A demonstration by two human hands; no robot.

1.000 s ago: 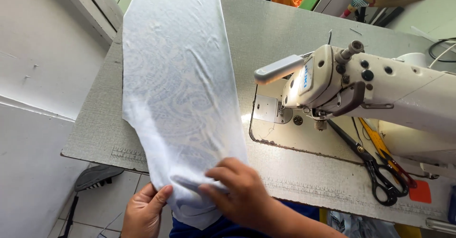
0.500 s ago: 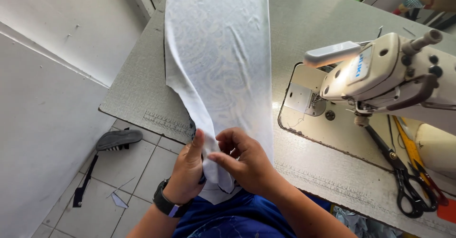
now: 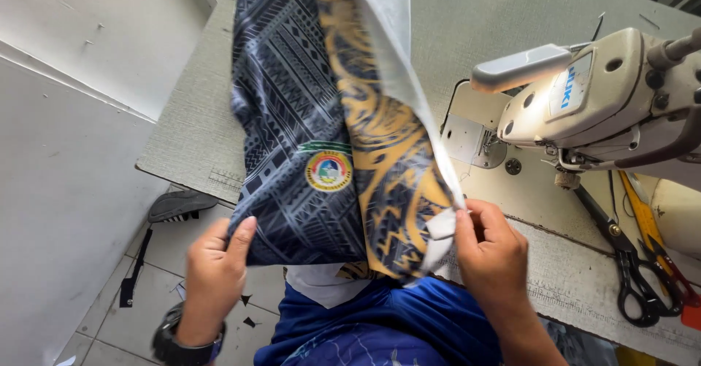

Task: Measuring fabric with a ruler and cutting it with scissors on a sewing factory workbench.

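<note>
A dark patterned fabric panel with gold motifs and a round badge point(image 3: 321, 154) is held above the grey bench point(image 3: 197, 139), gripped at its lower edge by the left hand point(image 3: 215, 271) and pinched at its white-backed edge by the right hand point(image 3: 493, 249). Nothing is placed under the white sewing machine point(image 3: 599, 103); stitching appears not yet begun.

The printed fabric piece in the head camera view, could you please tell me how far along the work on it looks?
Done: the dark patterned fabric piece already carries its print and a round badge. In hand: the left hand grips its lower left edge and the right hand pinches the white edge, holding it open in front of the table. Left: nothing lies under the needle of the sewing machine, and the scissors sit untouched.
</note>
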